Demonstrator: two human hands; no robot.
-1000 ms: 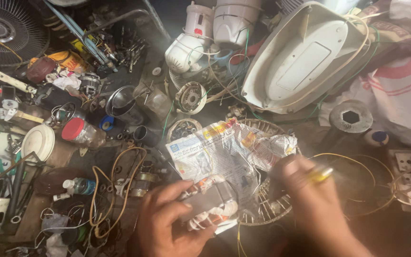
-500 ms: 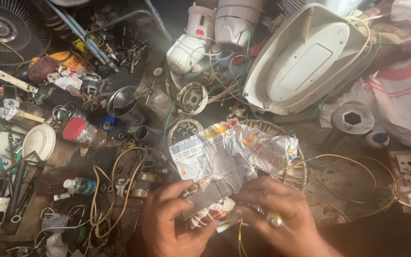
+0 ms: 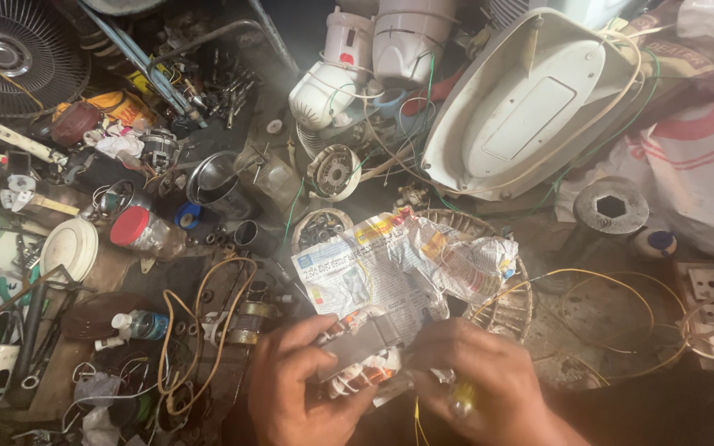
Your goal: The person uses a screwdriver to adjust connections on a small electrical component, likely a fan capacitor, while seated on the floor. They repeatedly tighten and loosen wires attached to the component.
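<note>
1. Copper-wound motor stator [image 3: 357, 363], a grey block with pale windings, sits low in the centre of the frame, gripped between both hands.
2. The left hand [image 3: 295, 388] is closed around the stator's left end, thumb on top.
3. The right hand [image 3: 481, 384] presses fingertips against the stator's right side while also holding a yellow-handled tool [image 3: 460, 400] tucked in the palm.
4. As I judge it, the work goes best if the left hand keeps the stator steady and the right hand moves gently, since the fine windings look easy to nick.
5. Just above the hands lies crumpled printed paper [image 3: 390, 264], spread over a round wire fan guard [image 3: 510, 301].
6. Loose yellow wire [image 3: 613, 289] loops to the right, and a tan cable [image 3: 200, 330] coils to the left; either could snag a wrist.
7. Left of centre stands a red-lidded jar [image 3: 138, 230].
8. Farther off, upper right, leans a white oval fan base [image 3: 530, 107]; a dark fan grille [image 3: 10, 54] fills the upper left.
</note>
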